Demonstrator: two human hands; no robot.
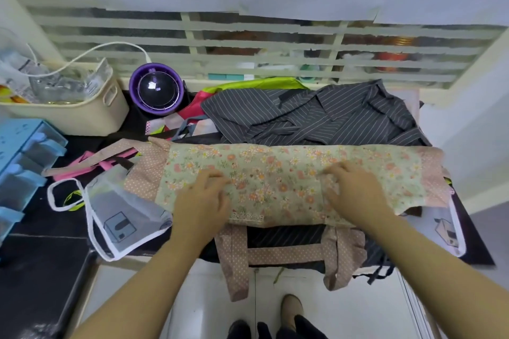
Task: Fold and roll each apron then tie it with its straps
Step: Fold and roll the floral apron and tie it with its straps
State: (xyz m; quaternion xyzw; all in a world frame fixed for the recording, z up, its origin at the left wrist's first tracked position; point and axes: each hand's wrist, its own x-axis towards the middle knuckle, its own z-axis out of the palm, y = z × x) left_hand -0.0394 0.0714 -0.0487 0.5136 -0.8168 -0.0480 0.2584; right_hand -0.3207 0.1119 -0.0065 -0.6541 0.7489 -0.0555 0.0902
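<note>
Floral apron [275, 173]: green, orange-flowered cloth with pink polka-dot borders, folded into a long band lying crosswise on the dark table [49, 226], near its front edge. Polka-dot straps [286, 252] hang from the band over the table's near side. Left hand [202, 197]: on the band left of centre, fingers bent, tips down on the cloth; whether they pinch it cannot be told. Right hand [355, 190]: on the band right of centre, fingers curled over a raised ridge of the fabric, gripping it. The hands are well apart, with flat floral cloth between them. Grey striped apron [316, 115]: crumpled, just behind the band. Clear plastic apron [124, 212], white-trimmed: partly under the band's left end. Purple fan [157, 91], cream basket [82, 114], blue drawer unit [24, 151]: at far left.
</note>
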